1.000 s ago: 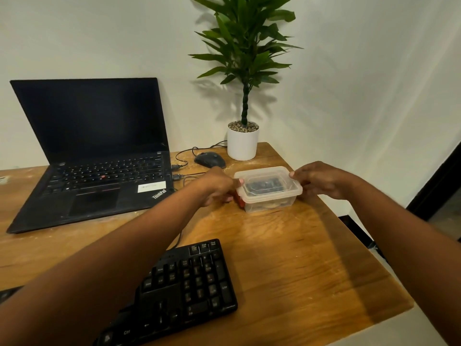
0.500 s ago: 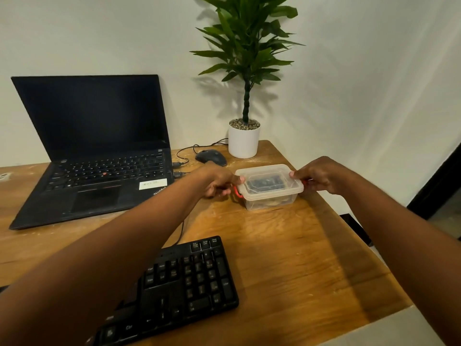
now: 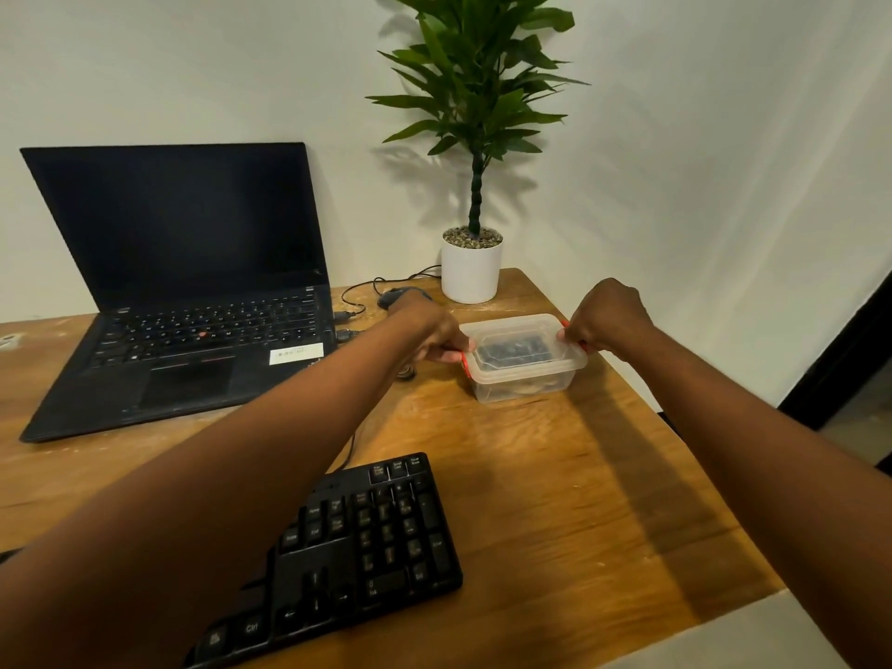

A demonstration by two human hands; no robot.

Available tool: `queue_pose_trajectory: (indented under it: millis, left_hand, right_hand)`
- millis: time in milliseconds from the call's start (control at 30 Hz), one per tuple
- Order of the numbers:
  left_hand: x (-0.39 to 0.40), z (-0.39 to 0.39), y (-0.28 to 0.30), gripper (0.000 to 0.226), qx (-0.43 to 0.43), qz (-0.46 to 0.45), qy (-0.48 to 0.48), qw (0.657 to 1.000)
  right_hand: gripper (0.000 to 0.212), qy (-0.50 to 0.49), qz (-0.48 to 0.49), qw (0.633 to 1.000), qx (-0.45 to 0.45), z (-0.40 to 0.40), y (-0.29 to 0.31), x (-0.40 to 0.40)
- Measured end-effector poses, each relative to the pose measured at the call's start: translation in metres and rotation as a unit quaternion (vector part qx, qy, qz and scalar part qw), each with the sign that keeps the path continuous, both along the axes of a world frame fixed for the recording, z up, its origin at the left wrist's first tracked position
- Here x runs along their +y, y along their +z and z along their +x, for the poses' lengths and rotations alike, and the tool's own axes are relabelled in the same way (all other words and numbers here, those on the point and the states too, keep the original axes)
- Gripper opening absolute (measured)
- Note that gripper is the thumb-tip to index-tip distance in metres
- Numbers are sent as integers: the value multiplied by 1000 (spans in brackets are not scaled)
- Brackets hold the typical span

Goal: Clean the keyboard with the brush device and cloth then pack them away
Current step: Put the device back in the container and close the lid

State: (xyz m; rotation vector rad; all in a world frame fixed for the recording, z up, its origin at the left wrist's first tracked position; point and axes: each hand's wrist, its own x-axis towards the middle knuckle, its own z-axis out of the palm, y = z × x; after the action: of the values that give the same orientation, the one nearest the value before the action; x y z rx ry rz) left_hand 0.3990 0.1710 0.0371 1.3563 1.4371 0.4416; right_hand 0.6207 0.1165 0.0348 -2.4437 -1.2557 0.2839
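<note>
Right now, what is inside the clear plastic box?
Through the lid of the plastic box, something dark shows near the top and something pale lies at the bottom. The cloudy plastic hides what they are.

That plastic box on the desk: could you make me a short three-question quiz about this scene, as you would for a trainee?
1. True or false: the lid is on the clear plastic box.
2. Where does the left hand grip, compared with the right hand?
A. the same end of the box
B. the opposite end
C. the black keyboard
3. Fill in: behind the box stands a potted ____.

Key: 1 true; 2 B; 3 plant.
</note>
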Motion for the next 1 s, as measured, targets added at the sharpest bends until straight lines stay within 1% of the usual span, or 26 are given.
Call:
queue_pose_trajectory:
  millis: [67, 133, 300, 367, 433, 500, 567, 600, 700, 733, 867, 933, 1000]
  left_hand:
    - [-1, 3, 3, 35, 28, 39, 8, 999]
    - [-2, 6, 4, 30, 65, 76, 15, 995]
    - [-15, 3, 2, 32, 113, 134, 17, 984]
    - [-25, -4, 1, 33, 137, 183, -3, 974]
    - [-33, -18, 3, 30, 161, 255, -19, 953]
    - [-42, -42, 10, 23, 177, 314, -33, 932]
    - [-56, -73, 20, 11, 179, 339, -42, 923]
    - [-60, -86, 22, 13, 186, 346, -43, 919]
    - [-75, -131, 26, 32, 220, 353, -33, 909]
    - [-81, -146, 27, 34, 230, 354, -38, 906]
    - [-107, -216, 30, 42, 235, 357, -33, 903]
    - [-118, -254, 29, 54, 247, 355, -24, 901]
    - [-131, -293, 26, 74, 278, 319, -51, 905]
  right_hand:
    - [36, -1, -2, 1000, -31, -3, 0, 1]
    - [35, -2, -6, 999, -42, -3, -1, 2]
    - [34, 3, 4, 999, -48, -8, 0, -2]
    - [32, 19, 7, 999, -51, -16, 0, -8]
    - [33, 45, 21, 997, -59, -27, 2, -18]
    - [36, 75, 50, 993, -75, -44, 8, -28]
    - [43, 115, 88, 986, -81, -67, 18, -37]
    - [49, 136, 106, 982, -74, -79, 25, -42]
    - [66, 197, 131, 971, -36, -124, 40, -59]
    - [70, 218, 137, 966, -27, -139, 43, -65]
    - [71, 297, 147, 944, -2, -192, 47, -89]
    - [72, 330, 133, 934, 12, -211, 44, -98]
    - [87, 366, 95, 926, 13, -226, 38, -108]
